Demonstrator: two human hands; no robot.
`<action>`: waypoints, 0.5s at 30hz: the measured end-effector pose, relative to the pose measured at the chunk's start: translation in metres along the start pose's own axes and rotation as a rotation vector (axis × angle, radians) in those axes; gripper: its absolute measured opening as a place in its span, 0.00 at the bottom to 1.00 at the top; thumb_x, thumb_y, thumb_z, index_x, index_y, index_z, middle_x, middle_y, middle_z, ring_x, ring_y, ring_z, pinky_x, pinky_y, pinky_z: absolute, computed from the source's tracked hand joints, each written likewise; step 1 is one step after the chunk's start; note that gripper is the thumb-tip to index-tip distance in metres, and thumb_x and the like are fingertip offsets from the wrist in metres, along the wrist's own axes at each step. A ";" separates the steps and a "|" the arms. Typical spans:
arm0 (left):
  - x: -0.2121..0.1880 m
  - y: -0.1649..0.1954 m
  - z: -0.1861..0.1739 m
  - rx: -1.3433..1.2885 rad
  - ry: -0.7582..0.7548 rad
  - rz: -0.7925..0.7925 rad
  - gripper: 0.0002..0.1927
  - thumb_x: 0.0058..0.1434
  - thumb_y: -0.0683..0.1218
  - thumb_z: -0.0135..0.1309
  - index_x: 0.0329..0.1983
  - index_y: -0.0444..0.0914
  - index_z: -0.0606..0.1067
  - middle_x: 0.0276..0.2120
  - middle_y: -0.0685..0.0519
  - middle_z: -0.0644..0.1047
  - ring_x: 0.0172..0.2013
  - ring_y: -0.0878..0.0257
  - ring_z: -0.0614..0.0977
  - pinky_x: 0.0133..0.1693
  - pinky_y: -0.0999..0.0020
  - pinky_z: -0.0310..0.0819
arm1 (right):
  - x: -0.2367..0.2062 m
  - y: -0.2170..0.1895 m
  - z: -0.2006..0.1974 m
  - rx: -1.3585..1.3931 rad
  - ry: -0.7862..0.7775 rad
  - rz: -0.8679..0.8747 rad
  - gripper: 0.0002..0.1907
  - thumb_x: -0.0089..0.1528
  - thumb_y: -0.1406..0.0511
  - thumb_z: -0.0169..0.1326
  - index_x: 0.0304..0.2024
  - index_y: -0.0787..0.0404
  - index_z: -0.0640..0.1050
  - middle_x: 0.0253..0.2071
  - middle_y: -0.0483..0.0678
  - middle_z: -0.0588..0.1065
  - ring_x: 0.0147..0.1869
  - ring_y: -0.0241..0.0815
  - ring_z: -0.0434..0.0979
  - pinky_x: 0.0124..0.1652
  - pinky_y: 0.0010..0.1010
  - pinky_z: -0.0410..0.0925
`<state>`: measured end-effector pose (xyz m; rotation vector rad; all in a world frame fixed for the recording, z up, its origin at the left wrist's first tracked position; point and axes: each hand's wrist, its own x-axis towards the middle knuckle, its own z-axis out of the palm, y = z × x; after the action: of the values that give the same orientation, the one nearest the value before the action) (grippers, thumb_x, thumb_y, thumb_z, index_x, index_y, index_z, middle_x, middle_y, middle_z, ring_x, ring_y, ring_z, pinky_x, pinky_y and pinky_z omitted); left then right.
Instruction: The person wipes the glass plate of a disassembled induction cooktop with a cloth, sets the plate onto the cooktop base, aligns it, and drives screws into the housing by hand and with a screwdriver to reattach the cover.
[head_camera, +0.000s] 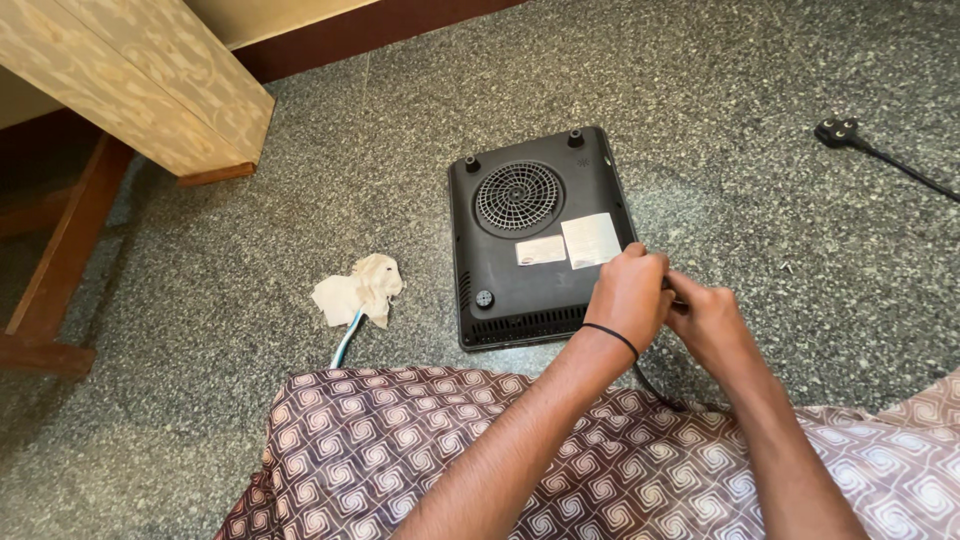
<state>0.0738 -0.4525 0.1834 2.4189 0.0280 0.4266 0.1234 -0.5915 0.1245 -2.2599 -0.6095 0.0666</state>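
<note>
**Both hands at the edge of an upturned black cooktop**

A black flat cooktop (540, 240) lies bottom-up on the speckled grey floor (760, 140) in the centre of the frame, showing a round fan grille, two pale stickers and small rubber feet. The left hand (628, 295), with a thin black band at the wrist, sits on the appliance's lower right edge, its fingers curled in tight on something there; what they pinch is hidden under the knuckles. The right hand (712, 322) touches it just to the right, fingers likewise curled close, and a dark cord (655, 388) runs down from beneath both hands toward the patterned cloth (420, 460) over the person's lap at the bottom of the frame. A black plug (838, 131) with its cable lies well apart at the upper right. A crumpled pale cloth (360, 290) rests left of the cooktop, and a wooden furniture leg (60, 250) stands at the left edge.
</note>
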 end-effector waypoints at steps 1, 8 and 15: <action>0.000 0.002 -0.001 -0.002 -0.006 -0.004 0.08 0.51 0.40 0.62 0.34 0.33 0.78 0.39 0.38 0.77 0.42 0.39 0.81 0.45 0.49 0.77 | 0.000 0.000 0.000 -0.015 -0.002 0.026 0.26 0.58 0.70 0.62 0.59 0.57 0.77 0.33 0.62 0.80 0.37 0.58 0.85 0.38 0.44 0.75; -0.001 0.013 -0.012 -0.039 0.017 -0.123 0.13 0.52 0.44 0.65 0.39 0.35 0.78 0.40 0.39 0.77 0.42 0.40 0.81 0.42 0.48 0.77 | 0.002 0.001 0.011 -0.006 0.138 -0.106 0.23 0.54 0.72 0.63 0.53 0.61 0.79 0.34 0.61 0.81 0.38 0.54 0.85 0.36 0.42 0.76; 0.002 0.009 -0.014 0.025 0.039 -0.190 0.15 0.51 0.45 0.66 0.37 0.32 0.76 0.40 0.39 0.77 0.43 0.39 0.81 0.42 0.46 0.77 | 0.003 0.004 0.020 -0.057 0.214 -0.084 0.11 0.59 0.68 0.64 0.42 0.63 0.78 0.32 0.60 0.80 0.37 0.57 0.84 0.34 0.44 0.75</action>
<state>0.0708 -0.4506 0.1999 2.4045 0.2794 0.3878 0.1228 -0.5794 0.1084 -2.2553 -0.5970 -0.2339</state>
